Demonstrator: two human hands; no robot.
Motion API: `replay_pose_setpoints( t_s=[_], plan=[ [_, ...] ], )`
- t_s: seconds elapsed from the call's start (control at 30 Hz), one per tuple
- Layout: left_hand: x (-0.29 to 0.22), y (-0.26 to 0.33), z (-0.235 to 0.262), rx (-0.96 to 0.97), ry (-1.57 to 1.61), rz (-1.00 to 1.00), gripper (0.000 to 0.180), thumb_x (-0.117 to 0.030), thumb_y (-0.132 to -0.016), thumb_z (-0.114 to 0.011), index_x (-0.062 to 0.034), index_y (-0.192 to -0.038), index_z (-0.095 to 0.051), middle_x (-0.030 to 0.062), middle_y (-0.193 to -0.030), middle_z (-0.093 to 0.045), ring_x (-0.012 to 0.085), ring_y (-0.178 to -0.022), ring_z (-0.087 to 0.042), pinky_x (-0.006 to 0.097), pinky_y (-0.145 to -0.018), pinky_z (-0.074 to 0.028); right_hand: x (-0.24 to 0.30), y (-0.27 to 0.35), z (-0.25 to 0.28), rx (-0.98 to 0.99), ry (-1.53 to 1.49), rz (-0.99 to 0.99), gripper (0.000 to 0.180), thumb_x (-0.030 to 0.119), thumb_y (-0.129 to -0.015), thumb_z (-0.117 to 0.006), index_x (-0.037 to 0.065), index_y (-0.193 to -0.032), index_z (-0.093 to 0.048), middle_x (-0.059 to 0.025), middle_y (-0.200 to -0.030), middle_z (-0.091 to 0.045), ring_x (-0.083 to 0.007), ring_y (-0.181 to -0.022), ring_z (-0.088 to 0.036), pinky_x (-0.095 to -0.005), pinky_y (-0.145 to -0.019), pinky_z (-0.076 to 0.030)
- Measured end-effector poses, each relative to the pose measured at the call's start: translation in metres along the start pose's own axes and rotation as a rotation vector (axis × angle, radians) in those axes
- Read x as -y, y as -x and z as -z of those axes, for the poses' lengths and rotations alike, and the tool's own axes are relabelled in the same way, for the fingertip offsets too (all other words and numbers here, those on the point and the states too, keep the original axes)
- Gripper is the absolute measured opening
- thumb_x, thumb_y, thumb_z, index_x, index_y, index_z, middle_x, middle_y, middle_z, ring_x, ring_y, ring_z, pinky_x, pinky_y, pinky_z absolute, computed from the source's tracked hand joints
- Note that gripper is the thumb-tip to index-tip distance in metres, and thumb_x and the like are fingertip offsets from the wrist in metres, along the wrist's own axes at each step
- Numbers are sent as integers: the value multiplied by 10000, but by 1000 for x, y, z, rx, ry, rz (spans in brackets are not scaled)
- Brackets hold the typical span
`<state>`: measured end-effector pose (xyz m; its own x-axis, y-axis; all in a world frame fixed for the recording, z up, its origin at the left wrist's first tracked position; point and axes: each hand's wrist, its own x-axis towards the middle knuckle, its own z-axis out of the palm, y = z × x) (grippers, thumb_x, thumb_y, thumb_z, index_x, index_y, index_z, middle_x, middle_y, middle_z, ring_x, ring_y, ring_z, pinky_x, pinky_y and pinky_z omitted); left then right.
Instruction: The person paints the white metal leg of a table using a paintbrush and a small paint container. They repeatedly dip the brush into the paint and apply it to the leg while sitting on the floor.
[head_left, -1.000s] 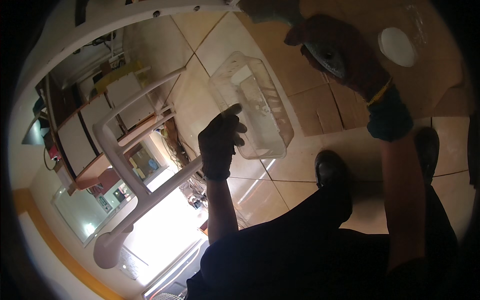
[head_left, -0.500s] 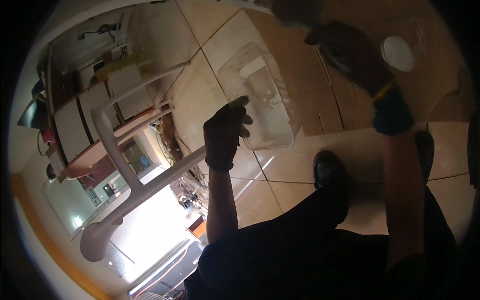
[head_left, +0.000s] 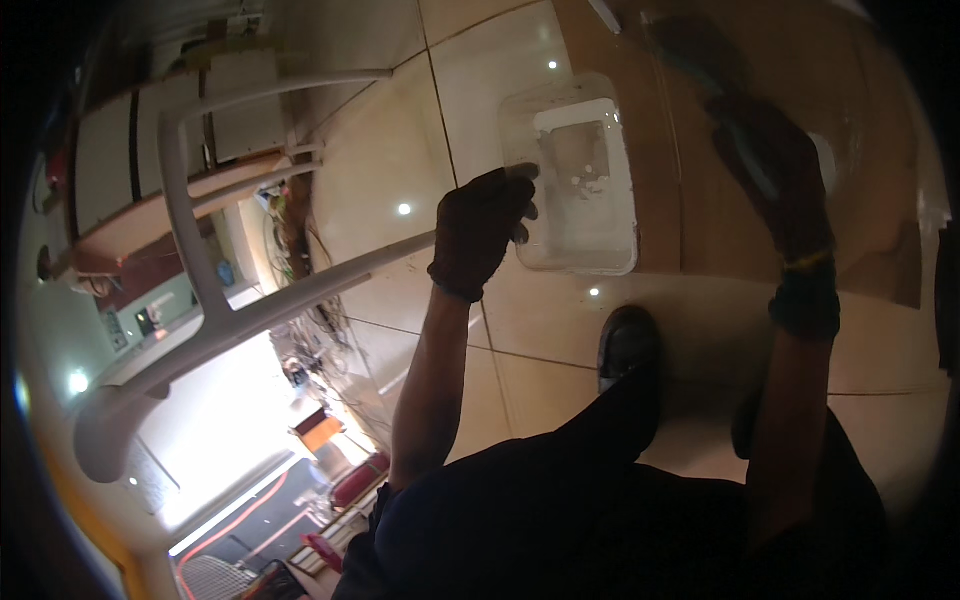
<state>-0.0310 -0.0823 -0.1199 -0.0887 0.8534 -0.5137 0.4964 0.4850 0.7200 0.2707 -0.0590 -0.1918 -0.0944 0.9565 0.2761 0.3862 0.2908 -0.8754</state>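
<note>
Head view: nearest, the right hand (head_left: 780, 180), gloved, is closed on a slim blue-grey tool (head_left: 757, 165) above the cardboard (head_left: 690, 240); blur hides its exact kind. The left hand (head_left: 482, 230), gloved too, has its fingers curled where a pale metal frame (head_left: 215, 318) meets it, though I cannot tell whether it grips the tube. Beyond its fingertips, on the tiled floor (head_left: 540, 330), a clear plastic tub (head_left: 575, 225) with whitish flakes inside sits at the cardboard's left edge. A white disc (head_left: 826, 160) lies toward the cardboard's right edge, partly behind the right hand. Farther left are white cabinets (head_left: 105, 150). Good handling here would mean bracing the frame firmly, keeping the tool wrist loose, and not knocking the tub's rim.
</note>
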Motion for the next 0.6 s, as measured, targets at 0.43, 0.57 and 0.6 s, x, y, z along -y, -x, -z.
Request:
replay_pose_setpoints(
  t_s=[0.43,0.57,0.6],
  plan=[
    [41,-8,-27,-3,-96,-256,285,-206,-905,-569,-13,-1090,-668,46,-699,-633,84,-551,-566,235,-549,-480,16,-36,-19,275,174,165,281,40,-768,-709,131,-1029,-656,-105,-884,-607,-246,-772,-620,-349,-700,-519],
    [23,-2,-29,11,51,37,309,-226,-901,-582,-8,-1104,-664,43,-708,-628,87,-575,-566,251,-561,-485,7,-38,-28,359,78,-27,280,36,-767,-707,132,-1026,-663,-115,-890,-605,-247,-793,-621,-340,-703,-516],
    [22,-2,-30,13,60,82,313,-229,-901,-586,-6,-1105,-664,41,-712,-627,89,-582,-565,257,-563,-486,3,-39,-30,374,59,-45,282,40,-769,-705,139,-1030,-664,-115,-895,-605,-251,-802,-620,-340,-705,-515]
  ],
)
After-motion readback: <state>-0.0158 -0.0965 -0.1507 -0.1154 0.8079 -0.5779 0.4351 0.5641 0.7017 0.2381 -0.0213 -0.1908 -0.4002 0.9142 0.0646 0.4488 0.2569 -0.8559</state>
